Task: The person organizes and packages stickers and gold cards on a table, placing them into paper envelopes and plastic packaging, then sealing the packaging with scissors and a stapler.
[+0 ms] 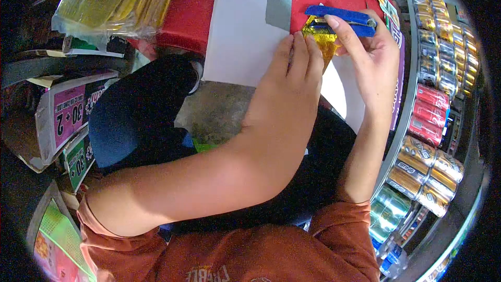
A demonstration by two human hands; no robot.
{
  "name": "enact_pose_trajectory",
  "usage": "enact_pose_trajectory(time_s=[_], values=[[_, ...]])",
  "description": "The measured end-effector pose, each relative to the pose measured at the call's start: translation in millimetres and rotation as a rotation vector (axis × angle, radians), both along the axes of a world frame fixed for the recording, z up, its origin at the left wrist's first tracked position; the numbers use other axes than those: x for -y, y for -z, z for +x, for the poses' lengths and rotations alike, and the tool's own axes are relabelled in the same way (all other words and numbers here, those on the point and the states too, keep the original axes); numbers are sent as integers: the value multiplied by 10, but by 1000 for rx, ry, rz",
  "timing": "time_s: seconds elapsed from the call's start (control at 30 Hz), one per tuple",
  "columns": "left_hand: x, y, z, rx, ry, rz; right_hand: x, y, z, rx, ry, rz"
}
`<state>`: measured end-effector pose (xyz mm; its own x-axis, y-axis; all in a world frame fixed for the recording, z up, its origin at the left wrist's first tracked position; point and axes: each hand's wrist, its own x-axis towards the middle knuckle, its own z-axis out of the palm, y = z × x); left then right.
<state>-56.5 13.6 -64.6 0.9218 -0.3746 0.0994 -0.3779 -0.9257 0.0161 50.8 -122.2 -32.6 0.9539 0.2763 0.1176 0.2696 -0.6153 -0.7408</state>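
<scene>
My right hand (373, 55) grips a blue stapler (344, 15), with the thumb on its near side. Between the stapler's jaws lies the edge of a shiny gold foil paper (327, 47). The fingers of my left hand (297, 65) are close together, their tips pressed on the left side of that foil. Under and beside the left fingers is a white sheet (237, 31) with a grey strip, lying on a red surface (190, 13). What the right fingertips do behind the stapler is partly hidden.
A plastic-wrapped stack of gold sheets (120, 5) sits at the upper left. Shelves of canned drinks (430, 115) line the right side. Printed cardboard boxes (68, 109) stand on the left. My legs (135, 109) are below the red surface.
</scene>
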Motion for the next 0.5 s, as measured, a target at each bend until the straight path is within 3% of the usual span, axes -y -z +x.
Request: enact_pose_trajectory(time_s=[0.17, 0.27, 0.5], values=[[-9, -13, 8, -29, 23, 10, -32, 18, -23, 53, -8, -35], [-4, -24, 4, -27, 1, 0, -10, 12, 9, 275, -99, -250], [-35, 38, 12, 101, -11, -80, 9, 99, 36, 48, 38, 67]])
